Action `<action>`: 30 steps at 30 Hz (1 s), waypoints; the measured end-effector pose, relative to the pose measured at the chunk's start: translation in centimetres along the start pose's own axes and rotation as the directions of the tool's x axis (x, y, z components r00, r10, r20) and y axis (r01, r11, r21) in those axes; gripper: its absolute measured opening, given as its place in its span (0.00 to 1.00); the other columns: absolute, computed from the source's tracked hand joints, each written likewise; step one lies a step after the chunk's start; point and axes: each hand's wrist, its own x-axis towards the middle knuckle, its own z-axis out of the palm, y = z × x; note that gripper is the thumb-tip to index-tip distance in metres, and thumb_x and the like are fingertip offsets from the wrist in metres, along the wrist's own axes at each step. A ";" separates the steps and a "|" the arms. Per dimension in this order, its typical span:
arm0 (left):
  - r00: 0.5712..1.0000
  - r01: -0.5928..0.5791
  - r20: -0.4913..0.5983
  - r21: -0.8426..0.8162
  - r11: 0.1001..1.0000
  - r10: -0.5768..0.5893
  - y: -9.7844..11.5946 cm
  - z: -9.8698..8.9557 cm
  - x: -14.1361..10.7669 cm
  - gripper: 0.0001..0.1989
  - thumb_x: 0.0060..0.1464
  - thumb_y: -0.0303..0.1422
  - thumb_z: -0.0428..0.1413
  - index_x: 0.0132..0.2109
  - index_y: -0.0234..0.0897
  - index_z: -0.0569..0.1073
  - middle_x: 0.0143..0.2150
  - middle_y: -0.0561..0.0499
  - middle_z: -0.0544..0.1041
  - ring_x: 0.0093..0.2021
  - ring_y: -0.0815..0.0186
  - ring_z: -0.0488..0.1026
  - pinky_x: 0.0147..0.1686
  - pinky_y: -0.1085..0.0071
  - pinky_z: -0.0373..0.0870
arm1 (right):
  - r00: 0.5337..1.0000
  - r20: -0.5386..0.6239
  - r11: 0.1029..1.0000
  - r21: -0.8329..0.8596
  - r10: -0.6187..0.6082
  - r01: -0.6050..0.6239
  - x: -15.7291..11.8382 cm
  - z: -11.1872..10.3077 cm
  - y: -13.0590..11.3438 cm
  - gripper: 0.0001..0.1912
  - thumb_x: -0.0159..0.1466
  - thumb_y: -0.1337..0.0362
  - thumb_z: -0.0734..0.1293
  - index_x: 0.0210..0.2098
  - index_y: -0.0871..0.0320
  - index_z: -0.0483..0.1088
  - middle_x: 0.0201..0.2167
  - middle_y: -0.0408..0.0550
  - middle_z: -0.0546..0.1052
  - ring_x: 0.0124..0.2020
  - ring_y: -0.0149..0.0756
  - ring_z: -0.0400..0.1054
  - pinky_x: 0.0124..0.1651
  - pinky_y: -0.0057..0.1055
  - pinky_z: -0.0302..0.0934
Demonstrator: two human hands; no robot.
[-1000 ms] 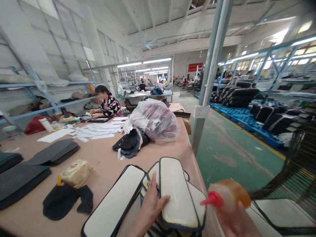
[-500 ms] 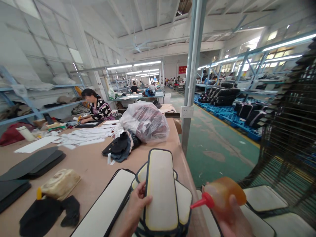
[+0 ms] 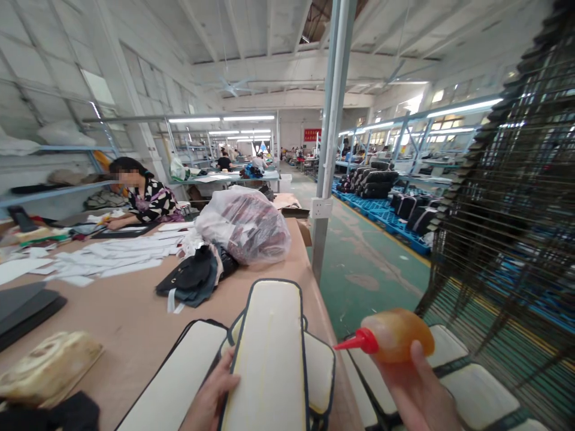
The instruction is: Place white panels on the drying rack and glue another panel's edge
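My left hand (image 3: 213, 389) grips the left edge of a long cream panel (image 3: 272, 353) with dark binding and a yellowish line along its border. The panel is tilted up above more cream panels (image 3: 320, 365) stacked on the table. My right hand (image 3: 420, 383) is wrapped round a squeeze bottle (image 3: 398, 336) of amber liquid, probably glue. Its red nozzle (image 3: 359, 341) points left, toward the panel's right edge, and is apart from it. Another long cream panel (image 3: 177, 371) lies left of the stack.
Ahead on the table (image 3: 130, 305) sit a clear plastic bag (image 3: 247, 224), dark fabric pieces (image 3: 193, 275) and white strips (image 3: 112, 257). A yellowed block (image 3: 49, 365) is at left. A co-worker (image 3: 146, 194) sits beyond. A post (image 3: 330, 143) and wire rack (image 3: 507, 239) stand right.
The view has turned right, so most things sit further left. The held panel has come nearer and looks larger. Both hands keep their holds, and the bottle is still clear of the panel.
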 end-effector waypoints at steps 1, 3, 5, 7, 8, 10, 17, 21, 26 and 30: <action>1.000 -0.006 -0.003 0.013 1.000 0.006 -0.2 -0.4 0.3 0.44 0.37 0.33 0.62 0.61 0.37 0.53 0.43 0.45 0.79 0.47 0.51 0.73 0.47 0.61 0.69 | 1.000 0.021 1.000 -0.020 -0.015 0.016 -0.1 0.1 0.2 0.34 0.57 0.52 0.68 0.59 0.52 0.57 0.55 0.47 0.68 0.57 0.41 0.60 0.66 0.43 0.42; 0.999 -0.039 -0.006 0.058 0.998 0.039 -0.4 -1.0 1.0 0.45 0.36 0.35 0.64 0.61 0.36 0.53 0.47 0.44 0.77 0.49 0.50 0.72 0.47 0.61 0.69 | 0.998 0.042 0.998 -0.049 -0.037 0.039 -0.4 0.4 0.4 0.35 0.56 0.49 0.68 0.60 0.50 0.57 0.56 0.47 0.67 0.56 0.41 0.61 0.66 0.45 0.40; 0.998 -0.065 0.020 0.090 0.994 0.064 -0.4 -1.5 1.5 0.46 0.36 0.37 0.64 0.61 0.37 0.53 0.51 0.43 0.75 0.50 0.51 0.72 0.46 0.61 0.70 | 0.998 0.041 0.996 -0.069 -0.045 0.048 -0.4 0.5 0.4 0.35 0.56 0.47 0.67 0.59 0.49 0.57 0.56 0.47 0.67 0.56 0.42 0.61 0.66 0.46 0.40; 0.996 -0.058 0.067 0.069 0.996 0.053 -0.1 -1.9 2.1 0.44 0.37 0.37 0.64 0.61 0.38 0.54 0.52 0.43 0.74 0.50 0.51 0.71 0.46 0.60 0.70 | 0.999 -0.008 0.996 -0.079 -0.045 0.044 -0.2 0.5 0.2 0.34 0.55 0.47 0.67 0.58 0.50 0.59 0.55 0.47 0.68 0.57 0.42 0.60 0.66 0.45 0.41; 0.995 -0.051 0.089 0.049 0.997 0.047 0.0 -2.1 2.5 0.43 0.37 0.37 0.64 0.60 0.38 0.56 0.52 0.43 0.74 0.51 0.50 0.71 0.47 0.60 0.69 | 0.999 -0.025 0.996 -0.086 -0.037 0.035 0.0 0.5 0.0 0.34 0.55 0.47 0.68 0.57 0.51 0.60 0.55 0.48 0.68 0.57 0.43 0.59 0.66 0.45 0.42; 0.992 -0.062 0.107 0.015 0.998 0.060 0.3 -2.6 3.3 0.39 0.32 0.37 0.66 0.54 0.38 0.65 0.48 0.45 0.76 0.54 0.50 0.68 0.50 0.60 0.67 | 0.999 -0.031 0.994 -0.108 -0.024 0.020 0.5 0.3 -0.2 0.34 0.54 0.47 0.68 0.57 0.52 0.61 0.55 0.49 0.68 0.58 0.44 0.59 0.65 0.45 0.45; 0.986 -0.010 0.169 0.009 1.000 0.009 0.2 -3.4 3.3 0.37 0.35 0.38 0.63 0.57 0.40 0.65 0.50 0.46 0.75 0.53 0.48 0.68 0.51 0.58 0.64 | 0.991 0.029 0.969 -0.204 -0.133 0.136 0.9 0.8 0.5 0.37 0.52 0.41 0.67 0.56 0.50 0.62 0.53 0.47 0.70 0.55 0.42 0.62 0.64 0.41 0.47; 0.987 0.035 0.153 0.020 0.999 -0.038 0.2 -3.5 2.3 0.41 0.43 0.37 0.57 0.63 0.37 0.52 0.55 0.46 0.72 0.52 0.51 0.69 0.49 0.61 0.64 | 0.996 -0.012 0.952 -0.294 -0.094 0.086 0.0 1.1 0.8 0.34 0.55 0.46 0.67 0.55 0.58 0.64 0.49 0.54 0.73 0.54 0.50 0.63 0.60 0.51 0.53; 0.986 0.039 0.161 0.043 0.998 -0.045 0.0 -3.9 2.4 0.38 0.44 0.36 0.57 0.62 0.37 0.54 0.59 0.46 0.68 0.55 0.52 0.66 0.50 0.62 0.62 | 0.996 -0.035 0.957 -0.284 -0.077 0.064 -0.6 0.9 0.5 0.32 0.55 0.50 0.68 0.54 0.59 0.65 0.49 0.55 0.73 0.52 0.54 0.64 0.58 0.58 0.53; 0.984 0.035 0.174 0.062 0.997 -0.045 0.0 -3.9 2.3 0.37 0.42 0.36 0.58 0.61 0.38 0.58 0.59 0.47 0.68 0.58 0.52 0.64 0.54 0.61 0.60 | 0.984 -0.055 0.957 -0.247 -0.170 0.152 -0.8 0.9 0.5 0.37 0.51 0.48 0.71 0.57 0.51 0.62 0.53 0.48 0.70 0.55 0.49 0.62 0.64 0.52 0.45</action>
